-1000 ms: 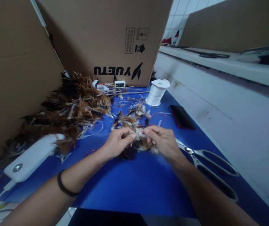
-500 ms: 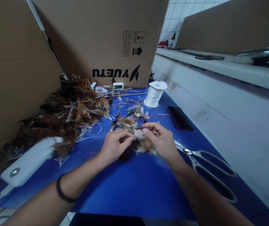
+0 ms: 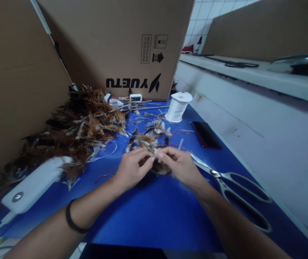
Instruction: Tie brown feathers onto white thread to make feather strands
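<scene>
My left hand [image 3: 133,167] is closed in a pinch, thumb against forefinger, on the fluffy whitish base of a feather. My right hand [image 3: 179,163] pinches at the same spot, its fingertips meeting those of the left. What lies right between the fingertips is small and partly hidden. Under and behind both hands is a loose heap of brown and cream feathers [image 3: 145,140] on the blue tabletop [image 3: 148,212]. Large scissors [image 3: 215,174] lie beside my right wrist, their blades pointing toward the feathers.
A big pile of brown feathers [image 3: 89,122] spreads along the left, with a white power bank [image 3: 35,183] and its cable before it. A white ribbon spool [image 3: 179,108] and a dark phone [image 3: 206,135] are on the right. Cardboard boxes [image 3: 102,43] wall the back and left.
My right hand has moved left and slightly down, so its fingertips now meet my left hand's. A clear strip and red thread show where it was. The left hand has barely shifted.
</scene>
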`<state>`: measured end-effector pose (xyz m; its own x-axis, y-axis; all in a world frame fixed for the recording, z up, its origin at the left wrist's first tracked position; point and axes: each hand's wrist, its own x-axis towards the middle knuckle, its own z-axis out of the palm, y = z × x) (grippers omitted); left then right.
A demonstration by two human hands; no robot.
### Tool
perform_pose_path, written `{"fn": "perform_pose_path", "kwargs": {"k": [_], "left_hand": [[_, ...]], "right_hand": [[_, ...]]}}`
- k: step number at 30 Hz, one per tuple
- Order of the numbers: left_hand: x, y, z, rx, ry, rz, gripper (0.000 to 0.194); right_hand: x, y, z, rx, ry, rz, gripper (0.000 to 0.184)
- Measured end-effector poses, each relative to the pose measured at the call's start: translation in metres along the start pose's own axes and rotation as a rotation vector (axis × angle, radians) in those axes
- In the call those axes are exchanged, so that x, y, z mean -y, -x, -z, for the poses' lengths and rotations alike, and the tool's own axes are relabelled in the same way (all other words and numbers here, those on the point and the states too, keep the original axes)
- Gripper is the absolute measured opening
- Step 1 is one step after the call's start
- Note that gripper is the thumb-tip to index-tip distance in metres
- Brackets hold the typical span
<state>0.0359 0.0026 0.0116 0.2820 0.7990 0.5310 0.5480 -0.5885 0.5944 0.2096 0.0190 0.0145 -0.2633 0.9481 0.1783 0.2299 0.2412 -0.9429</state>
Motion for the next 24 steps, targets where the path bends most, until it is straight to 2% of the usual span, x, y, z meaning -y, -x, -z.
{"fn": "perform_pose_path", "kwargs": {"k": [6,10,15,19,24], "left_hand": [[-0.0016,-0.0023,-0.0011,0.055,0.145,0.255,0.013],[-0.0012,-0.002,-0.0027,0.059,0.164,0.282,0.013],[-0.002,-0.0002,-0.0026,0.037,0.089,0.183,0.01],[-0.0014,0.0014,-0.0024,-0.004,-0.027,0.041,0.01],[0.0038,0.003,-0.0034,0.019,-0.192,-0.129,0.017]], "right_hand": [[0.0017,0.0008,-0.0023,0.01,-0.067,-0.041,0.018],[0.0029,0.0011,-0.004,-0.002,-0.061,-0.083,0.016],[0.0052,0.0008,-0.0055,0.0,-0.036,-0.064,0.012],[0.0039,0.0014,-0.0066,0.017,0.025,-0.045,0.012],[0.0005,0.0038,-0.0074,0.034,0.137,-0.031,0.012]]}}
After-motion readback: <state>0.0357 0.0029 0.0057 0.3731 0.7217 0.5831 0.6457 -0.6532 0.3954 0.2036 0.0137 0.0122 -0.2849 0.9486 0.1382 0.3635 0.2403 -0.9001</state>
